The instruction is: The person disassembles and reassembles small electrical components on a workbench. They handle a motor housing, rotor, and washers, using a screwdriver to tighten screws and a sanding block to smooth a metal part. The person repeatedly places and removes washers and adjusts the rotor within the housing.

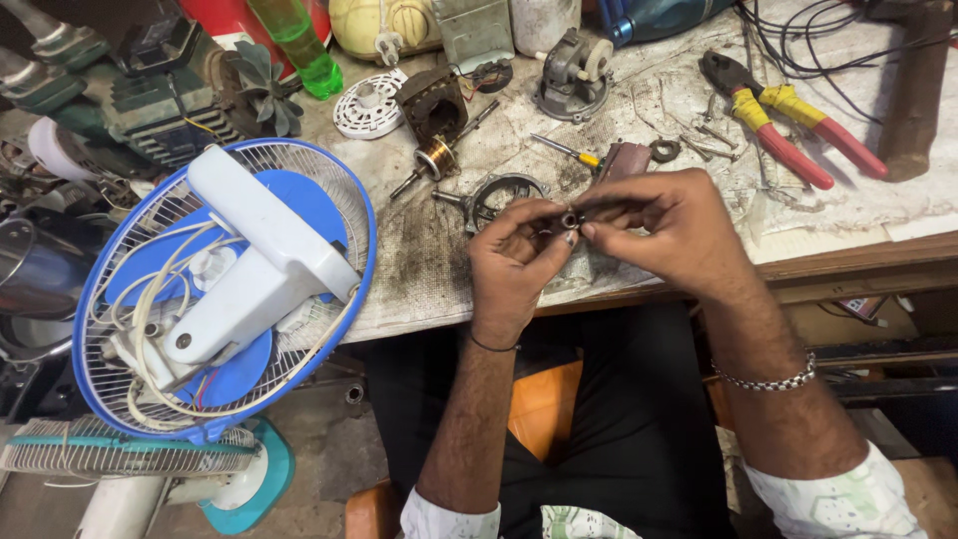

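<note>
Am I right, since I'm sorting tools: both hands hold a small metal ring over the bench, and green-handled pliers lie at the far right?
Not quite. The head view shows the pliers have red and yellow handles, not green. The rest holds: the left hand and right hand pinch a small metal ring over the bench.

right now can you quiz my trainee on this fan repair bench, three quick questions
1. True or false: both hands pinch one small metal ring between their fingertips.
2. Which lies at the bench's far right? A) red-handled pliers B) a hammer drill C) a tape measure
3. What leans against the bench to the left of the left hand?

Key: 1 true. 2 A. 3 A blue-rimmed fan guard with a white motor housing; the right hand is on the other side.
</note>
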